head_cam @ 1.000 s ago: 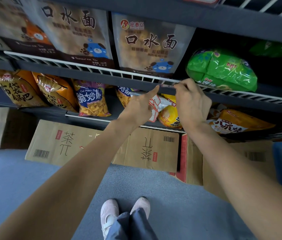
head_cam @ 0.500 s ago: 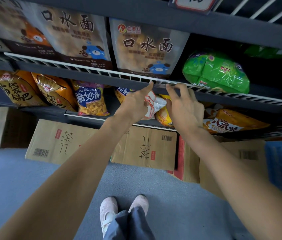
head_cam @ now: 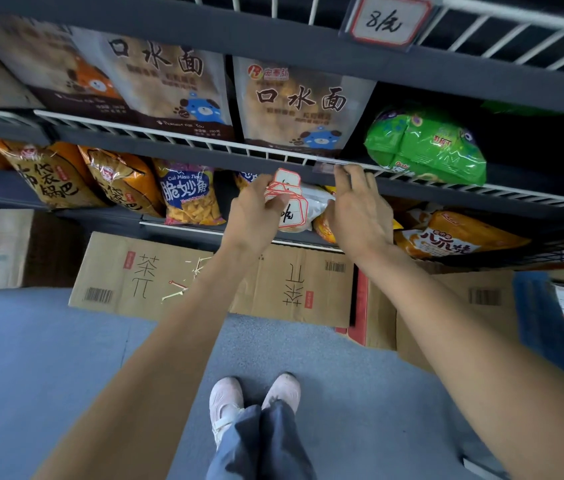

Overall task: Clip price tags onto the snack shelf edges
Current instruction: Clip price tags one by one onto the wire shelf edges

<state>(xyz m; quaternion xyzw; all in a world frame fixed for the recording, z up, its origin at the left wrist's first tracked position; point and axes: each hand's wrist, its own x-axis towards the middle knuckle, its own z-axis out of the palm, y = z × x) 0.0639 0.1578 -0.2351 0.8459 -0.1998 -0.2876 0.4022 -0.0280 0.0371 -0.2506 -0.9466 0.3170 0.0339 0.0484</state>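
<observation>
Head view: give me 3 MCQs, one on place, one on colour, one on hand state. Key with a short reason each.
1. Where is the price tag marked 8 clipped?
A. top shelf edge
B. floor
C. cardboard box

2. What colour is the snack bag right of the brown bags?
A. blue
B. green
C. red

3. What is the left hand doing?
A. hanging idle
B. pressing flat on the floor
C. holding a bunch of price tags

Key:
1 A, the clipped price tag sits on the top shelf edge.
2 B, the green bag lies beside the brown bags.
3 C, the left hand grips the bunch of price tags, while the right hand touches a clear clip on the middle shelf edge.
</observation>
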